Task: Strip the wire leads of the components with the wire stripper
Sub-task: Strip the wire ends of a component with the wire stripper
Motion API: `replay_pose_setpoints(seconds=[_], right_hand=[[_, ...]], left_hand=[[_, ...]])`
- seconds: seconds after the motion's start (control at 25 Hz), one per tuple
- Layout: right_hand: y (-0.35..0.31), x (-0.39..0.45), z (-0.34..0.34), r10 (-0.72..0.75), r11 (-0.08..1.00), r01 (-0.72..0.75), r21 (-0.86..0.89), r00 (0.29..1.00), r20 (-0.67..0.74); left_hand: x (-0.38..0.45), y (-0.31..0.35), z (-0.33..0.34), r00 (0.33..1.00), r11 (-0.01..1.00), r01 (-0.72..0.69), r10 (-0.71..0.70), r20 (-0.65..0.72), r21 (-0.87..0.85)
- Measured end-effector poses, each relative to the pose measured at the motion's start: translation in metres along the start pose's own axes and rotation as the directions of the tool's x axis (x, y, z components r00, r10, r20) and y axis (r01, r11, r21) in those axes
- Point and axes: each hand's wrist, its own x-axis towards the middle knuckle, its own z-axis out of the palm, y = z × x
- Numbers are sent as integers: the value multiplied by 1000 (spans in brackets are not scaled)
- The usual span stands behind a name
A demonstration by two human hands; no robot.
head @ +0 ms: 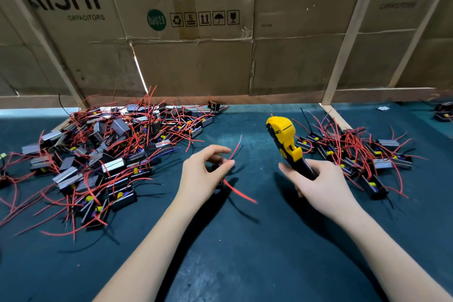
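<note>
The left hand [203, 171] pinches a small black component [217, 171] just above the mat [220, 252], fingers curled round it, one red lead [235, 148] rising free past the fingertips. The right hand [318, 184] clamps the stripper [285, 140] by its black handles, yellow head upright and apart from the lead. The lead looks thin and floppy (it likely bends at a touch), so it is best pinched close to its tip. Piles of components [98, 154] lie on both sides.
</note>
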Motion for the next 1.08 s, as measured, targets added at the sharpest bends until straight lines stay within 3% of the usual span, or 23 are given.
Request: replay_pose_setpoints(seconds=[0.12, 0.2, 0.32, 0.48, 0.64, 0.84, 1.08], right_hand=[[3, 3, -5, 36, 985, -65, -159, 983, -180], [5, 6, -7, 51, 983, -99, -158, 959, -280], [9, 8, -10, -17, 987, -37, -155, 941, -337], [13, 8, -6, -100, 945, -17, -328, 935, -339], [17, 11, 4, -174, 804, -42, -592, 937, -302], [23, 15, 7, -272, 743, -7, -670, 911, -310], [23, 15, 9, -425, 676, 85, -732, 856, -293]], left_hand=[[0, 0, -2, 999, 999, -32, 31, 30, 39], [1, 2, -2, 996, 1000, -13, 13, 83, 2], [1, 5, 0, 990, 996, 28, -16, 138, -86], [-3, 7, 2, 975, 986, -20, 56, 216, -166], [-7, 11, 5, 943, 974, -59, 126, 308, -218], [-9, 12, 8, 932, 965, -89, 168, 320, -246], [-8, 7, 10, 949, 971, 4, 72, 306, -239]])
